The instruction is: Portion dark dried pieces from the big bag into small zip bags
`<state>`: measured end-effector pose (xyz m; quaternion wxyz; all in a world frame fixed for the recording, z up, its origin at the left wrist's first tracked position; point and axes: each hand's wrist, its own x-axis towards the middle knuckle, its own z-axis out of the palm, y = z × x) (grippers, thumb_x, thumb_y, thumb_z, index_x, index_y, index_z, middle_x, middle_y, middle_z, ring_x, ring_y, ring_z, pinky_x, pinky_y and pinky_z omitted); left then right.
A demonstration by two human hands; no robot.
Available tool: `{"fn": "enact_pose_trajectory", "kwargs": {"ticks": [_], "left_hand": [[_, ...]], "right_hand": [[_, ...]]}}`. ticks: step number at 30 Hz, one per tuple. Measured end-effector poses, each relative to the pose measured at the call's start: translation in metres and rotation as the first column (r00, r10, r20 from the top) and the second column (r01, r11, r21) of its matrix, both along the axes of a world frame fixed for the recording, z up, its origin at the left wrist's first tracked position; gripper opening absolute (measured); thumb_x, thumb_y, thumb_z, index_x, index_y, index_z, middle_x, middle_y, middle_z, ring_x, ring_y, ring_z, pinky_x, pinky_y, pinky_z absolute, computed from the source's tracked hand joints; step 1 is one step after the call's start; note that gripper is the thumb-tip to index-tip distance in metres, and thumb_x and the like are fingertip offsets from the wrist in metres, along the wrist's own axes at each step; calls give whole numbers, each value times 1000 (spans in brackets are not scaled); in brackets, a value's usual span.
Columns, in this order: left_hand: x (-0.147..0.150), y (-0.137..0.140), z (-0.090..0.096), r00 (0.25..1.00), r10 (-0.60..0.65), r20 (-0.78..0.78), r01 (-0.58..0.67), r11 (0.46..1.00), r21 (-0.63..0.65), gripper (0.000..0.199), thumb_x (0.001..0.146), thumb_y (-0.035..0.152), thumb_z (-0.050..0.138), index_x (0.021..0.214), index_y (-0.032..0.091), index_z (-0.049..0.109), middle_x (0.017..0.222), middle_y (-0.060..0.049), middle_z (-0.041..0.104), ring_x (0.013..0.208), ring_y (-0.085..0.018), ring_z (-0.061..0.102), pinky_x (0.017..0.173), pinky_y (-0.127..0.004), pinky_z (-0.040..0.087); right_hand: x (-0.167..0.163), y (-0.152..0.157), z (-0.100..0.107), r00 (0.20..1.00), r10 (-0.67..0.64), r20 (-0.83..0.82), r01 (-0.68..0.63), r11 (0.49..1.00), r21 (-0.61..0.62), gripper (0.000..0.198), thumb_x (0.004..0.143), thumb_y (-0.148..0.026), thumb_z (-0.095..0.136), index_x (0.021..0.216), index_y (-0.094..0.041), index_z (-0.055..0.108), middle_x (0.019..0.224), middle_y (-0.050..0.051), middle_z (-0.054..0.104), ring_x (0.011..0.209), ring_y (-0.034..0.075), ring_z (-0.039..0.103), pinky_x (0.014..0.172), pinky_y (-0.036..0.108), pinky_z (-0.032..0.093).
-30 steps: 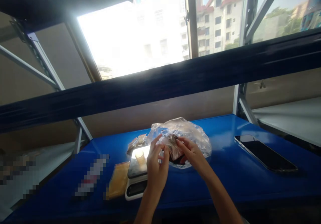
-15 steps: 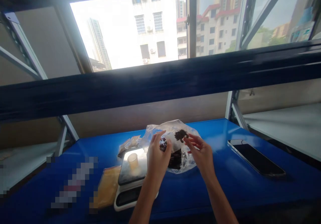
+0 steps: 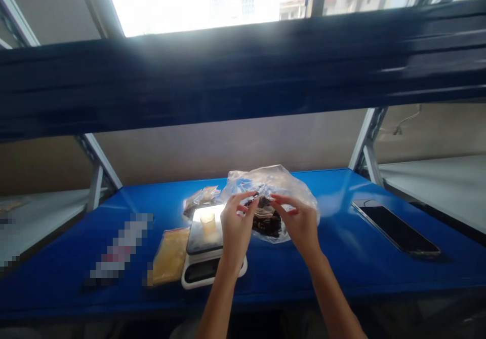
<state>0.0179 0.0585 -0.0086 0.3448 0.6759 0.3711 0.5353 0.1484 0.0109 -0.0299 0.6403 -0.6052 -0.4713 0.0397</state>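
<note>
A dark brown, crinkled clump (image 3: 264, 201) is pinched between the fingertips of both hands, one edge in each. My left hand (image 3: 236, 225) grips it from the left, just right of the kitchen scale (image 3: 203, 273). From the other side my right hand (image 3: 301, 222) holds it with thumb and fingers. Beneath and behind them lies an open clear plastic bag (image 3: 301, 189) with more dark pieces (image 3: 268, 225) inside. On the scale's plate stands a small yellowish cup (image 3: 208, 222). The fingers partly cover the clump.
A flat yellow packet (image 3: 170, 255) lies left of the scale, and a small clear bag (image 3: 199, 199) sits behind it. A phone (image 3: 397, 227) rests at the right. A dark blue shelf beam (image 3: 243, 78) crosses above the blue table (image 3: 360, 273).
My left hand, open half a second ago, has closed on the clump that my right hand held alone. My right hand has moved inward. The camera view has tilted down.
</note>
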Motion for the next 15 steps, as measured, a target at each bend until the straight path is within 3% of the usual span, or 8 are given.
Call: {"fn": "enact_pose_trajectory", "kwargs": {"ticks": [6,12,15], "left_hand": [[-8,2,-3,998,-31,46,34,997,-71,20,74,36,69,78,17,73,92,-6,69,57,-11,59,51,-22,47],[-6,-4,-1,1000,-24,5,24,990,-137,31,76,38,68,101,19,70,95,-6,70,60,-12,60,54,-22,46],[-5,-3,-2,1000,-25,9,26,993,-115,24,78,37,66,92,18,72,92,-4,69,59,-11,59,55,-22,47]], "right_hand": [[1,2,-5,1000,26,-14,-26,1000,0,26,81,-36,59,90,-20,77,94,8,76,79,25,70,54,30,54],[-9,2,-4,998,-49,33,49,999,-1,27,84,-33,56,95,-20,77,95,8,75,86,25,69,55,28,53],[-12,1,-1,997,-72,-11,72,997,10,27,84,-35,57,96,-20,76,95,8,75,87,25,69,55,28,53]]}}
